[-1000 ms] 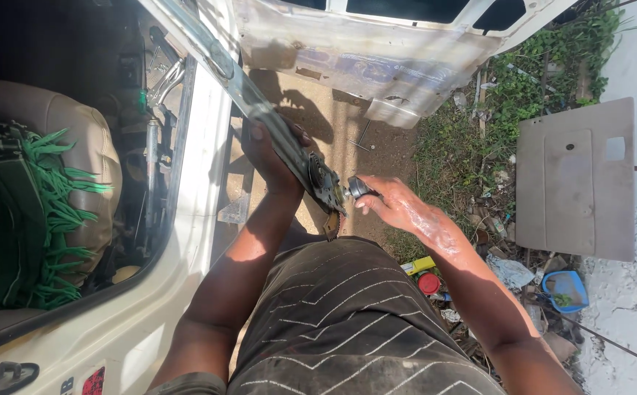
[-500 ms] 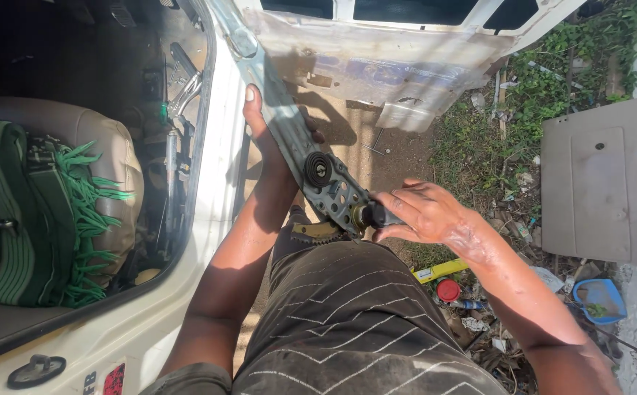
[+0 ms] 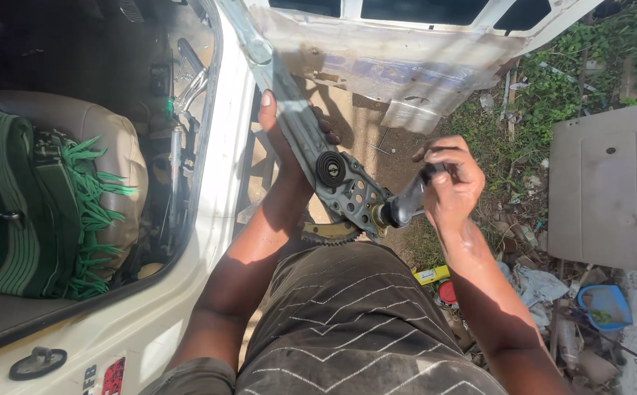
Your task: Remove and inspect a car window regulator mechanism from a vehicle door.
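Left hand [image 3: 287, 139] wraps the long grey metal window-regulator arm [image 3: 311, 157], thumb up along it, forearm stretched forward. Right hand [image 3: 450, 183] is fisted round the regulator's dark crank handle [image 3: 405, 205], wrist bent. The regulator hangs above the lap, between white car sill [image 3: 209, 241] and open door [image 3: 406, 51].

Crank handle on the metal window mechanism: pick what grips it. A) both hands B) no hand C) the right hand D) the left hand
C: the right hand is closed around the crank handle, while the left hand holds the long arm of the window mechanism higher up.
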